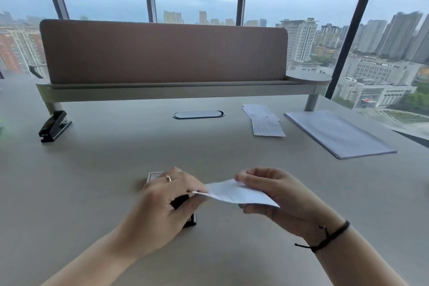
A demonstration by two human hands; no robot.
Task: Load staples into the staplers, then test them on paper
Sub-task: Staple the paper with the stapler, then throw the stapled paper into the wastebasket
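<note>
A: Head view: left hand (160, 206) and right hand (276, 195) both pinch a small folded white paper slip (239, 194) above a black stapler (185, 212) on the grey desk (116, 169).

B: Progress?

A: Looks like testing. Second black stapler (54, 126) sits far left, untouched; white paper stack (336, 133) far right.

B: Text?

A: Red-printed staple box (154, 175) behind the left hand, unreadable. Printed slips (264, 121) too blurred.

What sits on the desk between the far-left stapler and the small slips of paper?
Head view: only the oval cable cover lies between the stapler and the slips; the rest of the desk there is bare.
</note>
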